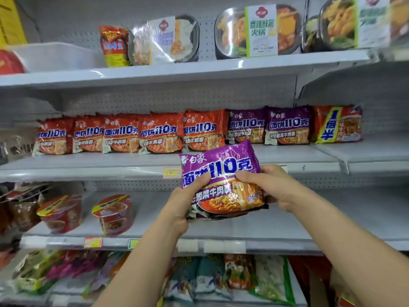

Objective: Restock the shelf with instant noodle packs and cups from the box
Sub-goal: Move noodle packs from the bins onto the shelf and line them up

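A glossy purple plastic pack of instant noodles [221, 176] is being held in the air in front of the white metal shelving, level with the price rail of the middle shelf [88, 171]. Its printed face is turning toward the camera, with the lettering reading upright; its top edge is pointing up and leaning slightly left, while its long axis is running roughly left to right, rising a little toward the right. More crumpled wrapper edges are showing under its lower edge, so whether one pack or several are being carried cannot be told.

The left hand [186, 204] is gripping the pack's lower left corner, thumb curling over the front and fingers hidden behind. The right hand [272, 187] is pinching the right side, thumb pressing on the front near the middle and fingers wrapping behind the right edge. The pack is sitting between the two hands, mostly above them.

Behind it, on the middle shelf, a row of red noodle packs [124, 134] is standing beside two matching purple packs [267, 127]. Below, two red noodle cups [112, 213] are sitting on the lower shelf [276, 227].
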A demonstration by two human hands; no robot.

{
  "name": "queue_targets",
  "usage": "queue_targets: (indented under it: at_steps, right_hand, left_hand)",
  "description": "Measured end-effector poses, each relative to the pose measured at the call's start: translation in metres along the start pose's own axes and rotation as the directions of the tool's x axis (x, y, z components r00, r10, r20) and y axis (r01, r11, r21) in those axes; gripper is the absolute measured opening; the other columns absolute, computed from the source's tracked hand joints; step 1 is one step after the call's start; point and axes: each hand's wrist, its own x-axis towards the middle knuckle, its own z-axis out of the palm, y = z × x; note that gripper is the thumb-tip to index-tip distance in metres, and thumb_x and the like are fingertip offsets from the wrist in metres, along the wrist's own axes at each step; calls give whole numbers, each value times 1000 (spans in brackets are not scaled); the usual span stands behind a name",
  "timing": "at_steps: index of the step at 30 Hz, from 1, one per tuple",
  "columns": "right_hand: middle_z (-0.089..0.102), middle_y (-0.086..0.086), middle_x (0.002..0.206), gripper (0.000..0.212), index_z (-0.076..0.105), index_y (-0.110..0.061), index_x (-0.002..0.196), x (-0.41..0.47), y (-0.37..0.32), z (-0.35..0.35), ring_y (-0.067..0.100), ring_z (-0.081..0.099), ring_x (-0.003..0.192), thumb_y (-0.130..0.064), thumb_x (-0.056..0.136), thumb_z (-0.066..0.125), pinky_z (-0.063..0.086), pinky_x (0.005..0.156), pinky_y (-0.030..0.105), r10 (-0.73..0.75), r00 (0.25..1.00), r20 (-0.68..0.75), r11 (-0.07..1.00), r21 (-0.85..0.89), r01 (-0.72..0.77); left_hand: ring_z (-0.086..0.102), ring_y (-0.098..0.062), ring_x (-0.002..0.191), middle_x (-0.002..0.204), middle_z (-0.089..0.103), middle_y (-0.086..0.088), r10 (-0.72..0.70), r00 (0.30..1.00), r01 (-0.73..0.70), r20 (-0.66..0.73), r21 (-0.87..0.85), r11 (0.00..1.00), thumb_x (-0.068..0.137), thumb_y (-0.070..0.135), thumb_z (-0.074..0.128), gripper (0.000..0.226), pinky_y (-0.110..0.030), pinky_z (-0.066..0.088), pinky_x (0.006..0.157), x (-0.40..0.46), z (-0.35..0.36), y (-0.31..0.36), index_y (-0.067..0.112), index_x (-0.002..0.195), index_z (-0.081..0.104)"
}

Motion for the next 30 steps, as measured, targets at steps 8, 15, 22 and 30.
queue_targets:
  at_steps: [8, 15, 22, 30]
  right_hand:
    - [76, 12, 91, 36, 64, -4, 111, 51, -18, -54, 22, 73, 74, -15, 80, 77, 57, 59, 30, 55, 998, -22, 985, 165, -50]
    - [76, 9, 91, 31, 65, -8, 109, 99, -30, -95, 23, 73, 79, -18, 81, 75, 58, 66, 34, 31, 998, -57, 955, 297, -13]
    - [75, 9, 97, 24, 64, -9, 105, 138, -36, -124, 24, 72, 85, -21, 85, 71, 58, 68, 35, 17, 995, -97, 934, 358, 19]
    - [75, 9, 100, 32, 66, -8, 109, 195, -30, -154, 25, 72, 89, -24, 83, 75, 59, 70, 38, 14, 979, -204, 884, 460, 84]
  left_hand:
    - [73, -31, 93, 104, 75, -12, -5, 1000, 5, -3, -95, 995, 84, 81, 34, 79, -46, 57, 84, 40, 42, 29, 16, 114, 68]
    - [73, -26, 74, 95, 75, -16, 65, 995, -67, -81, -30, 997, 92, 26, 64, 34, -42, 61, 71, 84, 74, 43, 1, 115, 68]
    - [74, -27, 66, 92, 75, -20, 141, 975, -150, -171, -44, 988, 91, 12, 68, 42, -34, 57, 50, 127, 95, 57, -2, 127, 51]
    - [71, -25, 73, 89, 73, -12, 179, 936, -183, -302, 17, 983, 93, 14, 65, 30, -37, 59, 64, 167, 86, 71, 2, 119, 55]
